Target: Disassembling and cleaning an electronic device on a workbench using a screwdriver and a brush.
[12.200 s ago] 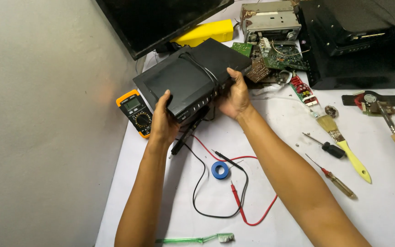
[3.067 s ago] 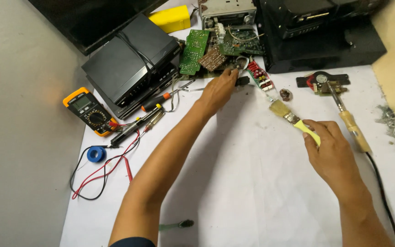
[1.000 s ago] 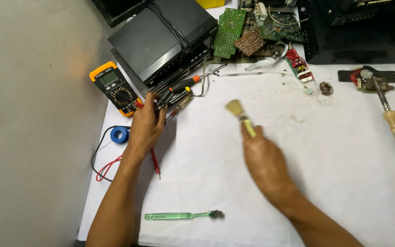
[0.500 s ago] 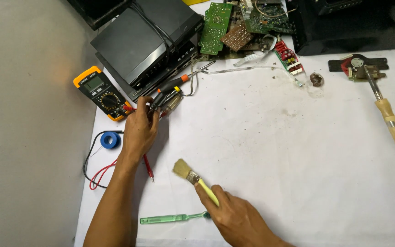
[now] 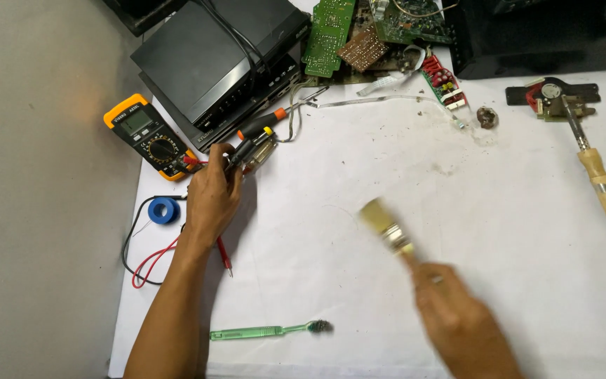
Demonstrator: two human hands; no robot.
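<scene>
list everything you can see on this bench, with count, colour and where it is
paintbrush: 1, pale bristles, blurred, centre, in right hand
screwdrivers: 2 or so, black and orange handles, by left hand
multimeter: 1, yellow and black, left edge
test leads: 2, red and black, lower left
tape roll: 1, blue, left of the wrist
toothbrush: 1, green, bottom
black box: 1, top left
circuit boards: several, green and brown, top centre
soldering iron: 1, wooden handle, right
white sheet: 1, covers the bench
left hand: on the screwdrivers
right hand: grips the paintbrush
</scene>
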